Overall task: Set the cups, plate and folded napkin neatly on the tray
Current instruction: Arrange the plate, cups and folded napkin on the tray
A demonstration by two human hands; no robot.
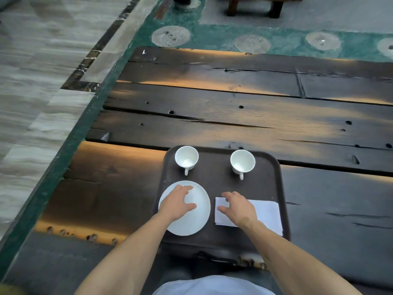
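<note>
A dark brown tray lies at the near edge of a dark wooden table. Two white cups stand at its far side, one at the left and one at the right, both with handles pointing toward me. A white plate sits at the tray's near left. A folded white napkin lies flat at the near right. My left hand hovers over the plate with fingers spread. My right hand rests over the napkin's left part, fingers apart, holding nothing.
The plank table stretches far ahead and to the right, with cracks and holes. Its left edge drops to a green carpet border and pale stone floor. Dark furniture legs stand beyond the table.
</note>
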